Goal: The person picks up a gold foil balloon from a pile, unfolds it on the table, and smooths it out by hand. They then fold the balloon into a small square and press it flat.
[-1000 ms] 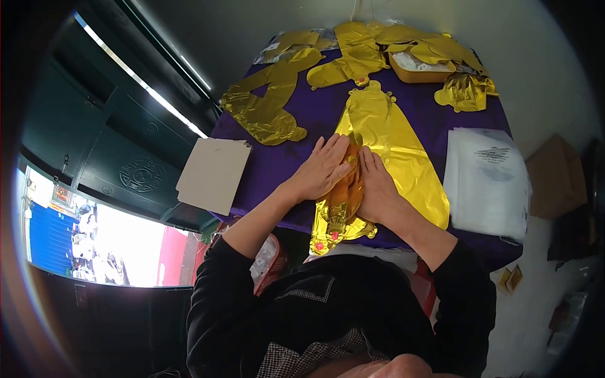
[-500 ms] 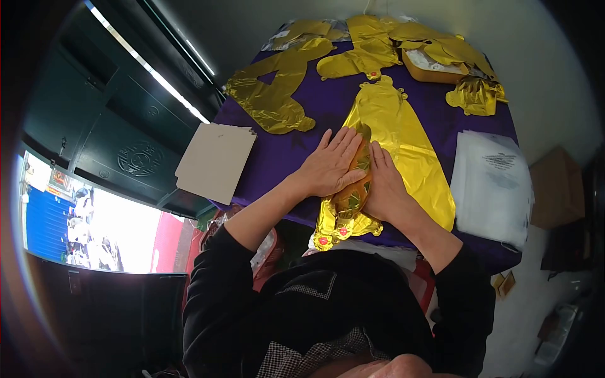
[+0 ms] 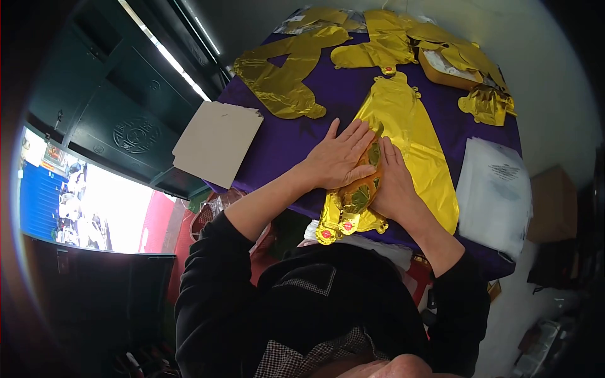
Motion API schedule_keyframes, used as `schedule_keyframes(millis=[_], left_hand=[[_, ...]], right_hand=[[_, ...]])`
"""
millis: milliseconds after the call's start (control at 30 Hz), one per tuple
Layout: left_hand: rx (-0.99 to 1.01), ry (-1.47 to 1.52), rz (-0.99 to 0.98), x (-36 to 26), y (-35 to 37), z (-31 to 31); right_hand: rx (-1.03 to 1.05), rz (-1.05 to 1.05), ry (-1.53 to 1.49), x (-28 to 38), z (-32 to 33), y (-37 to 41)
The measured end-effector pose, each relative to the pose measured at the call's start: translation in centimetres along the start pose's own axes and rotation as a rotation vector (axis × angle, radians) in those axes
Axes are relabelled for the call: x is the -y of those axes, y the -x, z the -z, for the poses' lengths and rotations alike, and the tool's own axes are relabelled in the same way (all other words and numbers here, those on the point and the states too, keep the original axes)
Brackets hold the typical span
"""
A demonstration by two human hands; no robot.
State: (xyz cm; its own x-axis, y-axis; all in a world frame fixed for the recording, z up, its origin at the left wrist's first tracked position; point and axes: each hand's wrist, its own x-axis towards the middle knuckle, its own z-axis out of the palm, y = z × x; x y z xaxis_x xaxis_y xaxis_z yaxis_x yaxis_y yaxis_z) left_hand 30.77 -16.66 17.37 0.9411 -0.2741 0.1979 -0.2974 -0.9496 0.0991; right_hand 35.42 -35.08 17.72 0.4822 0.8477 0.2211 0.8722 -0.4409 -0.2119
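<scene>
A gold foil balloon [image 3: 425,157], flat and without air, lies lengthwise near the front of the table, its wide end toward me. Along its left side runs a folded-over strip of foil [image 3: 358,198] with shiny, darker reflections. My left hand [image 3: 340,154] rests flat on that strip, fingers stretched out toward the far side. Against the strip's right edge lies my right hand [image 3: 392,179], its fingers straight and close together. Neither hand grips anything. Round red marks [image 3: 326,234] show on the foil tabs at the near edge.
A purple cloth [image 3: 287,151] covers the table. Farther back are an A-shaped gold balloon [image 3: 265,72], another flat gold balloon [image 3: 378,47] and a yellow box [image 3: 444,72] topped with foil. Cardboard sheets [image 3: 217,145] lie left, plastic bags [image 3: 495,189] right.
The view has shifted slightly, so the table sits a little higher and farther right. Both hands stay flat at the folded strip, with little visible movement along it.
</scene>
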Motion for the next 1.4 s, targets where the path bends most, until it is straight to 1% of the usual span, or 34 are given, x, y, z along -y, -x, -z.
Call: schedule_keyframes(millis=[367,467,567,633,667,733,767,800,867,900,933,1000,1067,1133,1267,1333,1400], left_hand=[[0.012,0.019,0.014,-0.1,0.0,0.1],[0.012,0.014,0.015,0.0,-0.1,-0.1],[0.011,0.0,0.011,-0.1,-0.1,0.0],[0.011,-0.009,0.008,-0.1,-0.1,0.0],[0.009,-0.036,0.004,-0.1,-0.1,0.0],[0.007,-0.059,-0.002,-0.4,-0.1,0.4],[0.046,-0.072,0.009,-0.5,-0.1,0.6],[0.086,-0.085,0.019,-0.6,-0.1,0.8],[0.074,-0.075,0.018,-0.6,-0.1,0.6],[0.046,-0.071,0.01,-0.6,0.0,0.6],[0.018,-0.069,0.001,-0.6,0.0,0.6],[0.019,-0.07,0.003,-0.5,0.0,0.5],[0.021,-0.071,0.006,-0.5,0.0,0.4],[0.019,-0.063,0.014,-0.6,0.0,0.4],[0.051,-0.046,0.027,-0.7,0.1,1.0],[0.194,0.013,0.023,-0.4,-0.2,2.3],[0.304,0.386,0.074,1.1,-1.1,3.5]], right_hand=[[0.015,-0.008,0.019,-0.2,-0.3,0.2],[-0.01,-0.037,-0.058,-0.3,-0.2,0.3],[0.049,-0.024,-0.021,-1.1,0.3,0.4],[0.098,-0.019,-0.285,-2.5,0.7,0.2],[0.1,-0.019,-0.283,-3.2,0.9,0.3],[0.041,-0.086,-0.644,-3.9,2.0,0.5],[-0.054,-0.125,-0.553,-3.8,2.5,0.8],[-0.051,-0.129,-0.551,-3.6,3.1,1.0],[-0.143,0.072,-0.274,-3.3,4.0,1.2],[-0.157,0.14,-0.2,-2.5,4.1,1.6],[-0.157,0.139,-0.197,-1.7,4.1,1.9],[-0.065,0.224,-0.069,-0.3,3.9,2.5],[-0.055,0.24,-0.039,0.2,3.5,3.0],[0.033,0.19,-0.058,0.4,3.2,3.2],[0.029,0.186,-0.092,-0.3,2.2,3.8],[0.039,0.203,-0.038,-0.4,2.0,4.0],[0.047,0.196,-0.004,-0.2,1.9,4.0]])
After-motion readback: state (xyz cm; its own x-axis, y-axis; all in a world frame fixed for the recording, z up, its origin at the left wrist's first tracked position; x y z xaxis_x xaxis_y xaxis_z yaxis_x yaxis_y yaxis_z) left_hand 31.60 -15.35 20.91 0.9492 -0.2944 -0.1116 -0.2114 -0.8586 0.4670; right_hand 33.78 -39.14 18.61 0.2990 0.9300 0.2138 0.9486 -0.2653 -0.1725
